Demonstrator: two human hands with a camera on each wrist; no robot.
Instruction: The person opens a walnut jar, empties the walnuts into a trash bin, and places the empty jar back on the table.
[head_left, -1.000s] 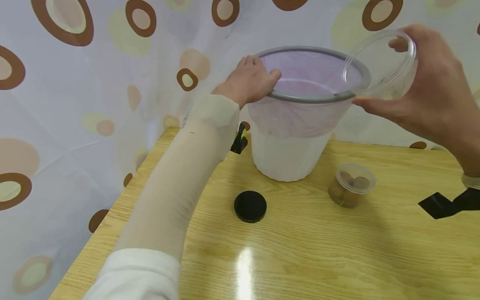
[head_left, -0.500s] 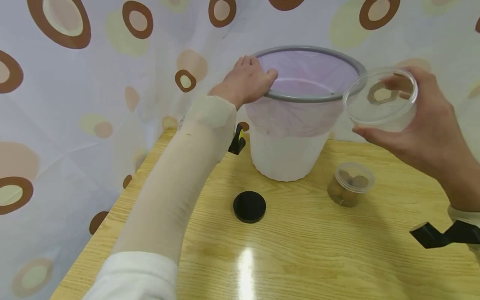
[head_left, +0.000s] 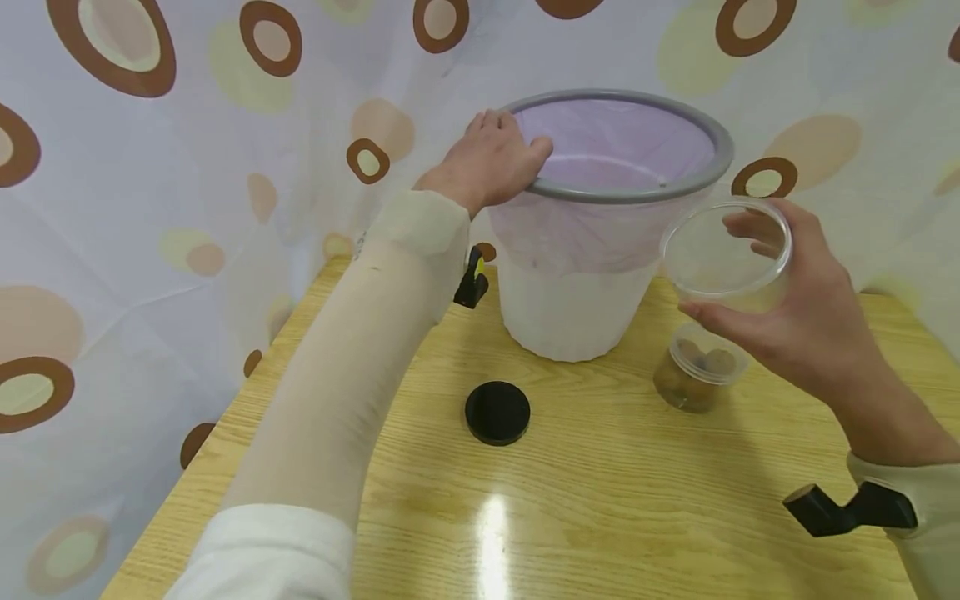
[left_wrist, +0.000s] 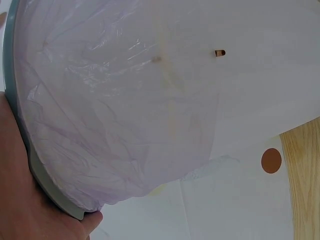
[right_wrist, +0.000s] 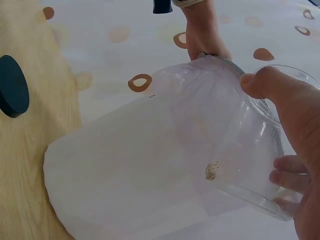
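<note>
Tall white bin (head_left: 573, 312) stands on the wooden worktop (head_left: 637, 500), grey rim (head_left: 592, 198) uppermost; thin pale purple liner (left_wrist: 125, 135) lines the inside, its edge folded over and hanging partway down the outer wall. Left hand (head_left: 495, 162) grips the rim at its left side, fingers bent over it, thumb resting inward. Right hand (head_left: 810, 325) is curved wide round a clear jar (head_left: 731, 267), thumb low on the near side, fingers behind; jar held tilted in the air, at the bin's right. Brownish specks in the right wrist view; cannot tell whether they lie on the jar or beyond it. Clear tub (head_left: 686, 392) on the worktop, below the jar in the head view, brown round things (head_left: 718, 363) inside. Black lid (head_left: 497, 412) lies flat in front of the bin, left of the tub; pale cloth (head_left: 300, 150) with brown rings and spots hangs behind; sleeves (head_left: 322, 350) pale.
</note>
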